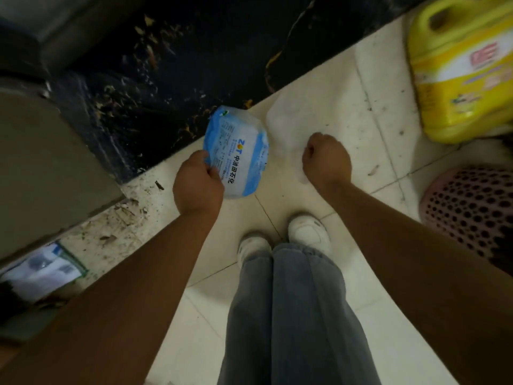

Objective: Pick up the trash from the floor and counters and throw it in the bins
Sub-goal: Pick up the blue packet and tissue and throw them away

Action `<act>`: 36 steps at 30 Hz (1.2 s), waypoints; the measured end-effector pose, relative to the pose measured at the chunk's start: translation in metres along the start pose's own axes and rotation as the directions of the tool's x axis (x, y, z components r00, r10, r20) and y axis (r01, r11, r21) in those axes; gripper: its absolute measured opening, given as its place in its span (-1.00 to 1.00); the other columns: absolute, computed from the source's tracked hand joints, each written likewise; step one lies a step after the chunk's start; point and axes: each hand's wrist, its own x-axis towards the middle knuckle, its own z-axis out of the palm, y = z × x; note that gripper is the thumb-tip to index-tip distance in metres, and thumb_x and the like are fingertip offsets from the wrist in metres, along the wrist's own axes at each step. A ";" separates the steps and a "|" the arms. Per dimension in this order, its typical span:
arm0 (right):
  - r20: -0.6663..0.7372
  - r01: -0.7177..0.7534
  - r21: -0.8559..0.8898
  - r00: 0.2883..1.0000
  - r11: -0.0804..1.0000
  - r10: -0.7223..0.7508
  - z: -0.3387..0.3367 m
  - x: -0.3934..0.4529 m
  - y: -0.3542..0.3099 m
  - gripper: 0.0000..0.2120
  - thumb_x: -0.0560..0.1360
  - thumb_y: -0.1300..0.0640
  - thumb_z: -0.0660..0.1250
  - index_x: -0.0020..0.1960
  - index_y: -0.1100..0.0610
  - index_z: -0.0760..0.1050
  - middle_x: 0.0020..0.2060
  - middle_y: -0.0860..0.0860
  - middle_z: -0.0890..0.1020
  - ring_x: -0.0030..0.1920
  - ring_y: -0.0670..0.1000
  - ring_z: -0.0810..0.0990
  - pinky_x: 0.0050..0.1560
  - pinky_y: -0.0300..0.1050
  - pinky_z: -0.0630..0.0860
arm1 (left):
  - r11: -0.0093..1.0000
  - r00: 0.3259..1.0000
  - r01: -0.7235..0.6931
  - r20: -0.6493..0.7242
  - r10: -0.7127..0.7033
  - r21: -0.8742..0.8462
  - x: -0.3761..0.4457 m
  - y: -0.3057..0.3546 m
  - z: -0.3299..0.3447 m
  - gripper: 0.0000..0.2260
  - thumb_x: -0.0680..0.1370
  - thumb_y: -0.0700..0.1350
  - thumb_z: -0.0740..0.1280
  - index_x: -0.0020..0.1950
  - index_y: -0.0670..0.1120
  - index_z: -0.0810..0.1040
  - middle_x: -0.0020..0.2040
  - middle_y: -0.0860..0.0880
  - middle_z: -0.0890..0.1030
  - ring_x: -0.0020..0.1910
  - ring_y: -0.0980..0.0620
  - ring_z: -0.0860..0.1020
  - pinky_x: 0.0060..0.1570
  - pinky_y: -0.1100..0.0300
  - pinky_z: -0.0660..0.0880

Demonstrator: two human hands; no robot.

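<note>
**Desk:** Which step are you on?

**Operator:** I'm mid-collection, I judge. My left hand has its grip pinched on the lower edge of a blue-and-white packet, fingers curled over it, so the packet is held up off the tiled floor.

**Desk:** And the right?

**Operator:** My right hand is balled into a fist on a clear plastic bag. The film is faint and blurred, so I read it as gripped but can't see the fingers around it. The bag hangs just beside the packet, on its right.

**Desk:** Next move?

**Operator:** Find a bin and carry both over. A pink perforated basket sits at my right, near a yellow jug; whether it's a bin, I can't tell. More litter, a wrapper, lies far left on the dirty floor, well apart from both hands.
</note>
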 end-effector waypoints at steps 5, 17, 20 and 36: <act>0.051 -0.126 0.228 0.992 0.965 0.117 -0.095 -0.093 0.016 -0.72 0.56 0.27 0.10 0.23 0.29 0.42 0.12 0.27 0.58 0.12 0.20 0.54 -0.06 -0.07 0.40 | 0.978 0.981 -0.186 0.070 0.180 0.098 -0.085 0.076 -0.072 -0.70 0.58 -0.24 0.25 0.32 -0.23 0.45 0.21 -0.25 0.57 0.23 -0.19 0.50 0.18 0.03 0.43; -0.082 -0.317 0.873 0.654 0.371 0.752 -0.241 -0.339 0.180 -0.72 0.52 0.33 0.16 0.16 0.28 0.54 0.13 0.27 0.61 0.04 0.20 0.56 0.09 -0.10 0.44 | 0.515 0.595 -0.804 0.429 0.680 0.298 -0.326 0.260 -0.097 -0.73 0.57 -0.24 0.24 0.26 -0.24 0.51 0.19 -0.24 0.58 0.18 -0.20 0.53 0.15 0.04 0.44; -0.049 -0.310 0.919 0.524 0.244 0.850 -0.239 -0.406 0.257 -0.72 0.54 0.34 0.14 0.18 0.29 0.52 0.13 0.31 0.61 0.11 0.22 0.56 0.14 -0.07 0.44 | 0.381 0.455 -0.890 0.508 0.731 0.249 -0.402 0.295 -0.048 -0.75 0.56 -0.25 0.25 0.22 -0.24 0.53 0.17 -0.24 0.59 0.16 -0.19 0.53 0.11 0.06 0.43; 0.377 -0.471 0.879 0.592 -0.073 0.712 -0.085 -0.504 0.541 -0.52 0.55 0.29 0.11 0.46 0.21 0.16 0.39 0.23 0.38 0.39 0.20 0.34 0.33 -0.11 0.26 | -0.224 0.297 -0.856 0.798 0.524 0.466 -0.640 0.315 0.301 -0.62 0.57 -0.18 0.22 0.37 -0.22 0.31 0.35 -0.23 0.39 0.33 -0.21 0.37 0.26 -0.04 0.40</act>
